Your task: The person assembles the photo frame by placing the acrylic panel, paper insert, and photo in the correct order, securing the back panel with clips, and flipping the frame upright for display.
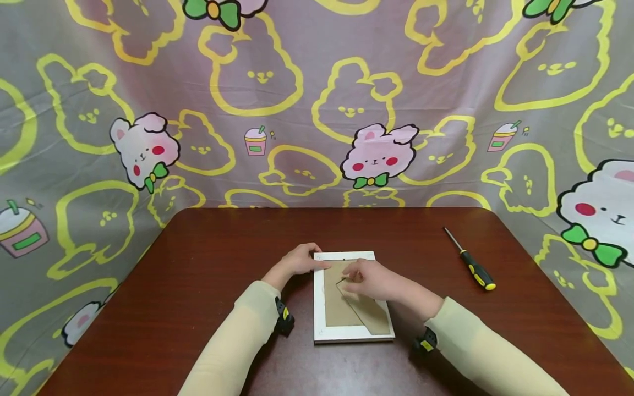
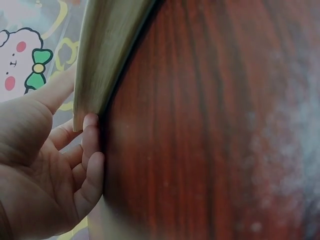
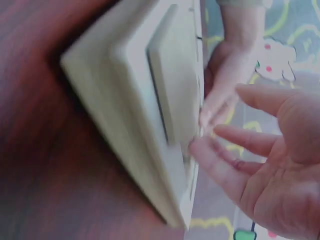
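1. Around the work first: one screwdriver (image 1: 475, 269), black and yellow, lies on the one dark red-brown table (image 1: 223, 247), well apart to the right of everything else.
2. Behind it all hangs a patterned cloth (image 1: 297, 55), rabbits and drink cups printed across it.
3. In the way: the right hand (image 1: 371, 278) hovers across the right side of the one backing board (image 1: 337, 313), hiding part of it; the one tan flap (image 1: 373, 316) covers more, its lower end reaching over the bottom rail.
4. Centre of the action, one white frame (image 1: 319, 297) lies on the table's near half, back side up, between two hands.
5. Left hand (image 1: 301, 258) grips the frame's far left corner, thumb on top, fingers at the side.
6. Right fingers are loosely extended, tips right by the flap; whether they touch, I can't tell.
7. Two wrist cameras (image 1: 284, 317), one per arm.
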`<state>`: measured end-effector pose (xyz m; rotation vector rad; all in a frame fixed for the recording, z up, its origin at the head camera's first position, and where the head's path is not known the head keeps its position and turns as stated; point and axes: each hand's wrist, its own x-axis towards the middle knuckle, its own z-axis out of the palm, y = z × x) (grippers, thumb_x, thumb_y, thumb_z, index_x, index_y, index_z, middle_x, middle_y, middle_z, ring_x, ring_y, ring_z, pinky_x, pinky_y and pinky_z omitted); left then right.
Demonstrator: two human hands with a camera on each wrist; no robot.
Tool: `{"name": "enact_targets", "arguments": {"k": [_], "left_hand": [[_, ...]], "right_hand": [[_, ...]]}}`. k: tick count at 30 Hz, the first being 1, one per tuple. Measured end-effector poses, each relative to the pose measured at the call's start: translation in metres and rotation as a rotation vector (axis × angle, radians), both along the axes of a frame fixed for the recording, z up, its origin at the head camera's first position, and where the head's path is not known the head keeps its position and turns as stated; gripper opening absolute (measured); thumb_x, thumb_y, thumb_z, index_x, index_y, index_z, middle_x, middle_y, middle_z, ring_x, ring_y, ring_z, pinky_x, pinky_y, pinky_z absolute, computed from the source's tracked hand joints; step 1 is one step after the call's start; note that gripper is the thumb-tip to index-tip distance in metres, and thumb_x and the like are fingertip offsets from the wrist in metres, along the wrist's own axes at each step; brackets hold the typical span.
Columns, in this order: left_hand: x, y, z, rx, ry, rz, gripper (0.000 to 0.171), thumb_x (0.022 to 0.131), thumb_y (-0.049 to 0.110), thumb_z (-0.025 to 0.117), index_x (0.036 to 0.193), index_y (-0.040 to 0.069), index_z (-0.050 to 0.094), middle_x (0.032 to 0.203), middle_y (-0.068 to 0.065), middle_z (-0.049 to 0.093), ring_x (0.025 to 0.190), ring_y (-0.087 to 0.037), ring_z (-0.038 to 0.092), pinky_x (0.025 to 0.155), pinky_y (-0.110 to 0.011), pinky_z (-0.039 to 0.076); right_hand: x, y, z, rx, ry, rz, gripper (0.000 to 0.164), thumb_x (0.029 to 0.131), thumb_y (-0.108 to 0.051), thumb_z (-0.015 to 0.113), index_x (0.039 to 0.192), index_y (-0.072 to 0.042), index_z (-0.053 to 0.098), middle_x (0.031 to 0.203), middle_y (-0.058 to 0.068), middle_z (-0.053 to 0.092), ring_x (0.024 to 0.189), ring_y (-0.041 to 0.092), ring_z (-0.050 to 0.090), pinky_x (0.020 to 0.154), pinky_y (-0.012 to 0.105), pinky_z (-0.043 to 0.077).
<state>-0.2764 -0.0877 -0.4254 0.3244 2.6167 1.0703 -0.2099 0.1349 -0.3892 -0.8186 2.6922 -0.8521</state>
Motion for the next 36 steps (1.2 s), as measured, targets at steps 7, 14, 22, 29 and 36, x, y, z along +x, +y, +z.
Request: {"name": "enact_targets", "arguments": {"k": [7, 14, 22, 29, 36], "left_hand": [[0.0, 0.0, 0.001, 0.011, 0.014, -0.003, 0.037, 0.083, 0.04, 0.077, 0.101, 0.012, 0.061, 0.081, -0.003, 0.057, 0.068, -0.017, 0.055, 0.058, -0.028, 0.043], [0.0, 0.0, 0.001, -0.002, 0.014, -0.002, 0.035, 0.083, 0.041, 0.077, 0.099, 0.013, 0.061, 0.081, -0.003, 0.058, 0.068, -0.016, 0.055, 0.058, -0.028, 0.042], [-0.001, 0.0, 0.0, -0.011, 0.013, -0.001, 0.035, 0.084, 0.042, 0.076, 0.099, 0.014, 0.061, 0.082, -0.003, 0.058, 0.069, -0.017, 0.055, 0.058, -0.029, 0.041], [-0.001, -0.001, 0.0, -0.014, 0.018, -0.005, 0.037, 0.083, 0.042, 0.076, 0.101, 0.014, 0.061, 0.081, -0.003, 0.058, 0.068, -0.017, 0.055, 0.058, -0.029, 0.041], [-0.002, -0.001, -0.001, -0.019, 0.013, -0.003, 0.038, 0.083, 0.044, 0.076, 0.102, 0.015, 0.061, 0.082, -0.003, 0.058, 0.069, -0.017, 0.056, 0.059, -0.03, 0.042]], "right_hand": [[-0.012, 0.03, 0.01, -0.079, 0.024, -0.069, 0.03, 0.093, -0.019, 0.068, 0.114, 0.002, 0.066, 0.098, 0.004, 0.064, 0.088, 0.02, 0.06, 0.07, 0.033, 0.049], [-0.021, 0.073, 0.016, -0.066, 0.06, -0.221, 0.032, 0.094, -0.023, 0.066, 0.117, 0.0, 0.065, 0.11, 0.013, 0.062, 0.1, 0.029, 0.059, 0.081, 0.043, 0.051], [-0.031, 0.128, 0.007, 0.005, 0.141, -0.399, 0.036, 0.095, -0.025, 0.064, 0.118, 0.004, 0.062, 0.112, 0.022, 0.056, 0.101, 0.038, 0.057, 0.081, 0.052, 0.047], [-0.036, 0.173, 0.0, 0.204, 0.165, -0.532, 0.048, 0.095, -0.028, 0.061, 0.123, 0.01, 0.054, 0.112, 0.031, 0.047, 0.102, 0.047, 0.052, 0.074, 0.057, 0.044], [-0.03, 0.203, -0.006, 0.332, 0.114, -0.646, 0.058, 0.092, -0.03, 0.062, 0.122, 0.017, 0.045, 0.107, 0.035, 0.042, 0.098, 0.052, 0.044, 0.07, 0.06, 0.041]]}}
